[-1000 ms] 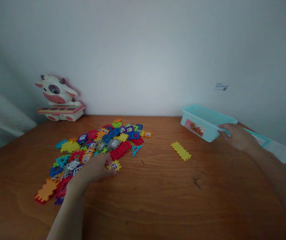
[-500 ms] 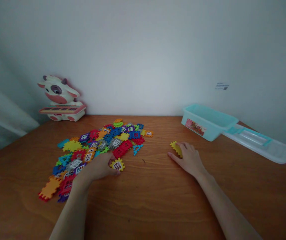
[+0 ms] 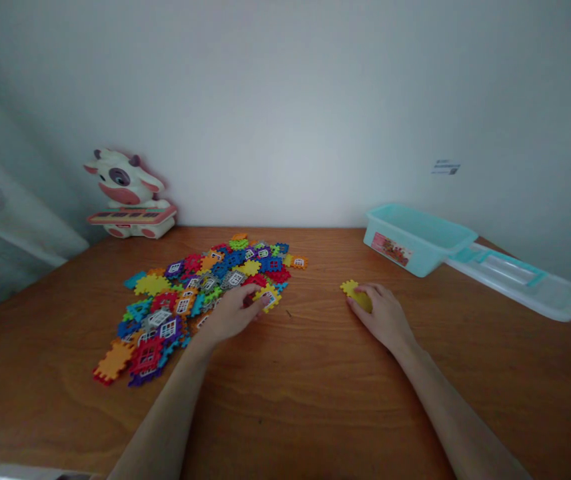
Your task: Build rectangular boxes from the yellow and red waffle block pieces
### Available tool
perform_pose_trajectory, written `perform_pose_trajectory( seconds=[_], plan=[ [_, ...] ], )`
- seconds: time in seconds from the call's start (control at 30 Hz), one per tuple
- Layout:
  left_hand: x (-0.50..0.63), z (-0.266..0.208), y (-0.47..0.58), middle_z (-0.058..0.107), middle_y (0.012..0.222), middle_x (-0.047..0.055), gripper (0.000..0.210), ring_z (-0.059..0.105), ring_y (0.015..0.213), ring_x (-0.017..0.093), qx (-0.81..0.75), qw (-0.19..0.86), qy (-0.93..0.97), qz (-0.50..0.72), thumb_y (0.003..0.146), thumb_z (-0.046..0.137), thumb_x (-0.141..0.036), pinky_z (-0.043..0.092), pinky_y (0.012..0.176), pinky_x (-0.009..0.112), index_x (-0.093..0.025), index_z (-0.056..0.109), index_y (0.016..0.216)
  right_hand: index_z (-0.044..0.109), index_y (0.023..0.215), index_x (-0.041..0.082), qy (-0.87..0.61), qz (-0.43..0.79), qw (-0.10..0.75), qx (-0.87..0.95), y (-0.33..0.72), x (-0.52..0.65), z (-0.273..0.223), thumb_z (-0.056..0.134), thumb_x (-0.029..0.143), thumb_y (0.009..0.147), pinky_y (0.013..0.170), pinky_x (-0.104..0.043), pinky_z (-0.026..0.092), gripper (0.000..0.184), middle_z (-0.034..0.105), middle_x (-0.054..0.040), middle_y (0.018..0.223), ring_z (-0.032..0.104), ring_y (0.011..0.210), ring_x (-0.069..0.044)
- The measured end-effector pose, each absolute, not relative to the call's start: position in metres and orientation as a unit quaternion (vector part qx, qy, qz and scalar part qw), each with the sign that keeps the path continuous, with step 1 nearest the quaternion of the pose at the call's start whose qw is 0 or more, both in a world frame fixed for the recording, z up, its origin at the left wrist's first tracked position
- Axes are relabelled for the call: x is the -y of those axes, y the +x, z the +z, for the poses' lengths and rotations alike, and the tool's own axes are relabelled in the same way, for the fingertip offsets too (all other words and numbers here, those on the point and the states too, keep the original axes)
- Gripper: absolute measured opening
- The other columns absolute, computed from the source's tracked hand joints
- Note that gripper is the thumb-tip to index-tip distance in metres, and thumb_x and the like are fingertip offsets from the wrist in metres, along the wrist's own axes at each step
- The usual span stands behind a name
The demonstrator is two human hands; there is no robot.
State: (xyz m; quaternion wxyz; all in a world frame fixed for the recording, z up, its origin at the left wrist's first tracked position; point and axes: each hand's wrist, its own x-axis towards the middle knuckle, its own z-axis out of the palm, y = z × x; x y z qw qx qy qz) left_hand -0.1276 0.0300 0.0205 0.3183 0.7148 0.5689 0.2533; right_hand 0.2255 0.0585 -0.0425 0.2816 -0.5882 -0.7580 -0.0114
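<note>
My left hand (image 3: 238, 310) pinches a yellow interlocking tile with a white window (image 3: 268, 299) between thumb and fingers, at the right front edge of a pile of colourful interlocking tiles (image 3: 180, 303). Part of a red tile and a blue piece lie behind that hand. On the right, my right hand (image 3: 381, 313) is closed on a plain yellow interlocking tile (image 3: 362, 298) with toothed edges, thumb on the near side and fingers over the top. The two held tiles are apart, with bare wood between them.
A turquoise plastic box (image 3: 418, 237) stands at the back right, with its clear lid (image 3: 520, 280) beside it to the right. A cow-shaped toy keyboard (image 3: 130, 197) sits at the back left. A pale wall rises behind the wooden table (image 3: 310, 400).
My left hand has moved right and away from me, carrying the yellow window tile. My right hand has closed further around its yellow tile. The view has shifted slightly.
</note>
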Motion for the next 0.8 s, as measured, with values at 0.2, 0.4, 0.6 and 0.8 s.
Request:
perform_pose_trajectory(
  seconds=[0.2,0.4,0.6,0.8],
  plan=[
    [-0.034,-0.005,-0.085,0.063,0.074,0.000,0.049,0.056,0.065,0.014,-0.498,0.477,0.589,0.421,0.076,0.068,-0.066,0.044,0.059,0.025,-0.018,0.063,0.083,0.067,0.109,0.020,-0.629,-0.040,0.280,0.724,0.229,-0.060,-0.047,0.054,0.061,0.090,0.089,-0.053,0.053,0.047,0.070,-0.0168,0.108,0.067,0.099,-0.035],
    [-0.032,-0.025,-0.066,0.066,0.078,0.001,0.058,0.059,0.067,0.013,-0.460,0.572,0.475,0.485,0.061,0.084,-0.064,0.050,0.065,0.026,-0.016,0.065,0.088,0.064,0.112,0.019,-0.651,0.044,0.273,0.707,0.226,-0.056,-0.039,0.059,0.067,0.084,0.074,-0.044,0.056,0.056,0.071,-0.0138,0.102,0.069,0.084,-0.030],
    [-0.035,-0.031,-0.067,0.069,0.085,0.002,0.053,0.062,0.072,0.011,-0.426,0.637,0.393,0.509,0.059,0.090,-0.053,0.053,0.074,0.026,-0.015,0.069,0.090,0.067,0.109,0.018,-0.626,0.049,0.266,0.731,0.229,-0.060,-0.045,0.056,0.061,0.086,0.078,-0.046,0.056,0.050,0.071,-0.0152,0.100,0.069,0.089,-0.032],
    [-0.036,-0.034,-0.069,0.072,0.094,0.003,0.039,0.065,0.082,0.013,-0.418,0.624,0.421,0.508,0.064,0.089,-0.034,0.051,0.083,0.027,-0.017,0.074,0.095,0.065,0.114,0.017,-0.589,0.015,0.279,0.758,0.229,-0.063,-0.052,0.052,0.048,0.090,0.085,-0.052,0.055,0.041,0.071,-0.0167,0.101,0.068,0.094,-0.034]
  ],
)
